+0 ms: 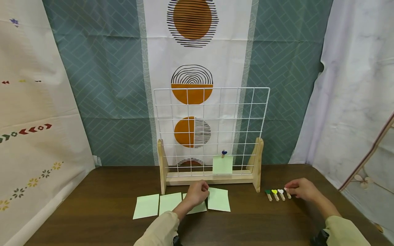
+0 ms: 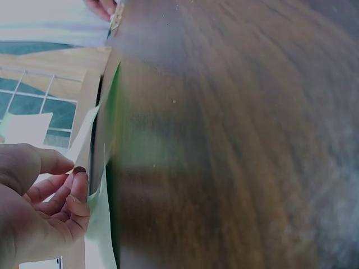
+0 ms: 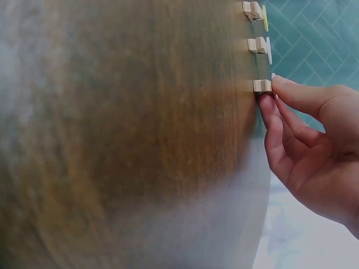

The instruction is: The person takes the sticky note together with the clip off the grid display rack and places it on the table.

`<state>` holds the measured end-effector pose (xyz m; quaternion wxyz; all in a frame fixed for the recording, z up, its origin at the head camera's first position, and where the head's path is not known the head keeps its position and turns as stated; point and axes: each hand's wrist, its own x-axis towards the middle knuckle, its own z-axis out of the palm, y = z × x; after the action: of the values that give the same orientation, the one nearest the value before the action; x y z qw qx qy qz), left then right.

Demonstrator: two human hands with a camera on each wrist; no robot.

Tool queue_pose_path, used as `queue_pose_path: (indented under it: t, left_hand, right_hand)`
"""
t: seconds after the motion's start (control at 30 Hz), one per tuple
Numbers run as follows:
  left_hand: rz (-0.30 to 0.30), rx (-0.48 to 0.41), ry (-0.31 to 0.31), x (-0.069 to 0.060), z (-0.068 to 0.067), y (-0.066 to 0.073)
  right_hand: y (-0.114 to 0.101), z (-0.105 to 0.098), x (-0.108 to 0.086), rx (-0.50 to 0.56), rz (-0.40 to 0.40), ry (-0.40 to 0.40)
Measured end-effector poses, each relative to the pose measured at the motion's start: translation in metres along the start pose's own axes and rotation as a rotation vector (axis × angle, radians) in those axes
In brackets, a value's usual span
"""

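Observation:
In the head view, my left hand (image 1: 196,194) pinches the upper left corner of a pale green paper sheet (image 1: 220,201) between thumb and forefinger. The left wrist view shows this sheet (image 2: 85,133) tilted up from the dark tabletop. Partly under that hand lies another green sheet (image 1: 198,208). Over at the right, my right hand (image 1: 304,190) pinches a small wooden clothespin (image 1: 288,194) by its heart-topped end. In the right wrist view this clothespin (image 3: 262,86) sits at the thumb and fingertips. Beside it lie white (image 1: 281,194), yellow (image 1: 275,195) and green (image 1: 268,195) heart clothespins.
A white wire grid (image 1: 212,119) stands in a wooden base (image 1: 212,179) at the back of the table. A blue-heart clothespin (image 1: 223,153) holds one green sheet (image 1: 223,165) on it. Two more sheets (image 1: 146,206) (image 1: 170,203) lie to the left on the dark table (image 1: 246,218).

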<state>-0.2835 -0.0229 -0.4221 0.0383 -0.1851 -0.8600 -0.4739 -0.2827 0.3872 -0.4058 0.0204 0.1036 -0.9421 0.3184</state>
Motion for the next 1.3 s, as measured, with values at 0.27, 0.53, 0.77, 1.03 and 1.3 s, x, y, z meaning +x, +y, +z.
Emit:
queue_pose_path:
  t: [0.27,0.53,0.77,1.03,1.3]
  left_hand:
    - [0.013,0.022,0.005,-0.001,0.0,-0.002]
    - [0.027,0.059,0.021,-0.002,-0.003,-0.004]
    - [0.027,0.046,0.041,-0.003,-0.008,-0.004]
    - [0.161,0.06,0.078,0.0,-0.017,-0.013]
    - [0.064,0.08,0.042,0.001,-0.025,0.006]
  right_hand:
    - [-0.003,-0.001,-0.002,0.023,0.001,-0.039]
    - [0.001,-0.006,-0.001,0.013,-0.002,-0.072]
    - [0.01,-0.008,0.003,-0.041,-0.116,0.018]
    - [-0.022,-0.006,0.007,-0.181,-0.106,0.136]
    - [-0.062,0.001,0.01,-0.14,-0.101,0.164]
